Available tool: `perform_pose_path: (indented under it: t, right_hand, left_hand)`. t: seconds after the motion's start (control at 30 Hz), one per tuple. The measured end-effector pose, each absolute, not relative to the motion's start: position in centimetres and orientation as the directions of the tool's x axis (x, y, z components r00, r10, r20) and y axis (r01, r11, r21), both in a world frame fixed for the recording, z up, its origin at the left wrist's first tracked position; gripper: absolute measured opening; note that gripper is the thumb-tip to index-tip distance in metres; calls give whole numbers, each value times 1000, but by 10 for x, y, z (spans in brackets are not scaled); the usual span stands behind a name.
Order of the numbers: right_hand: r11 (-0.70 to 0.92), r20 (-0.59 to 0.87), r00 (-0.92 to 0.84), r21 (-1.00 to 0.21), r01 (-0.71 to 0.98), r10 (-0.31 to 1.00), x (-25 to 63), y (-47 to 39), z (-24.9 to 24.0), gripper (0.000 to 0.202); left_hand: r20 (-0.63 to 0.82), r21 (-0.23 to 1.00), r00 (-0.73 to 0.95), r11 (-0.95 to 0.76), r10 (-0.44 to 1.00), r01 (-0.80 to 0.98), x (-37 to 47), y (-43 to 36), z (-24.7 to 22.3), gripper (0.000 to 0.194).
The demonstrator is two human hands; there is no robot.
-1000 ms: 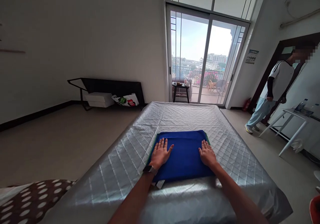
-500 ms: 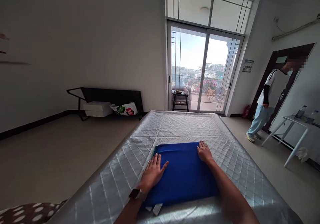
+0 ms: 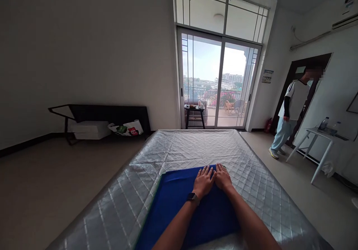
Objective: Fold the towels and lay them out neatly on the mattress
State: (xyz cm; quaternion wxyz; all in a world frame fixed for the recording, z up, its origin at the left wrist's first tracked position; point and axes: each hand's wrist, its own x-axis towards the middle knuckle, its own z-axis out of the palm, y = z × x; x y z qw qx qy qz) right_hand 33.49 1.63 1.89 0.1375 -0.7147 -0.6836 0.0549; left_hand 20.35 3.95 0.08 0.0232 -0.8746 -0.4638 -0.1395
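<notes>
A folded blue cloth [image 3: 170, 198] with a thin green edge along its left side lies flat on the silver quilted mattress [image 3: 117, 205]. My left hand [image 3: 204, 182] rests on its far part, palm down, fingers stretched out; a dark watch is on that wrist. Right beside it, my right hand [image 3: 223, 177] lies flat near the cloth's far right corner, its fingers extended forward. The two hands touch or nearly touch at the thumbs. My forearms cover part of the cloth's near side.
A person [image 3: 291, 104] stands by the brown door at the right. Near them is a white table [image 3: 319, 130] with bottles. Beyond the mattress stand a black stool [image 3: 195, 110] and glass sliding doors. A black bench [image 3: 112, 112], white box [image 3: 91, 129] and printed bag [image 3: 127, 127] are along the left wall.
My left hand has moved right, from the cloth's left side to beside my right hand. More of the cloth's left part shows. The whole view has shifted slightly.
</notes>
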Motion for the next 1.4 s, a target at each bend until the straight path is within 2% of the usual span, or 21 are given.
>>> perform_pose_path:
  t: [0.1, 0.27, 0.37, 0.53, 0.73, 0.97, 1.07, 1.17, 1.23, 1.4]
  right_hand:
    - [-64, 92, 93, -285, 956, 991, 333, 17, 19, 58]
    - [-72, 82, 101, -300, 951, 991, 331, 17, 22, 59]
    - [-72, 79, 98, -291, 954, 992, 332, 16, 24, 59]
    - [-63, 62, 84, -282, 957, 995, 333, 12, 32, 59]
    - [-48, 48, 63, -257, 965, 997, 337, -8, 29, 62]
    - [-27, 96, 56, -275, 961, 994, 337, -16, 22, 62]
    - [-38, 83, 63, -279, 959, 995, 336, -14, 22, 62]
    - [-34, 82, 60, -278, 960, 995, 337, -13, 20, 62]
    - [-15, 85, 40, -274, 962, 996, 339, -14, 19, 62]
    - [-21, 71, 42, -275, 961, 997, 340, -15, 20, 61]
  left_hand:
    - [247, 101, 460, -495, 853, 863, 173, 47, -9, 59]
    - [209, 122, 258, -287, 943, 950, 73, 77, -16, 68]
    - [186, 164, 198, -229, 962, 960, 34, 86, -16, 68]
    - [158, 234, 151, -185, 976, 954, 32, 80, -10, 74]
    - [188, 231, 160, -202, 969, 952, 38, 77, -9, 74]
    - [151, 197, 134, -163, 979, 967, 44, 78, 5, 77]
    - [197, 188, 179, -216, 964, 958, 79, 74, 10, 74]
    - [291, 174, 420, -479, 860, 860, 130, 63, 9, 61]
    - [315, 164, 531, -596, 787, 786, 158, 53, 5, 53]
    - [284, 184, 537, -595, 795, 783, 174, 38, -1, 42]
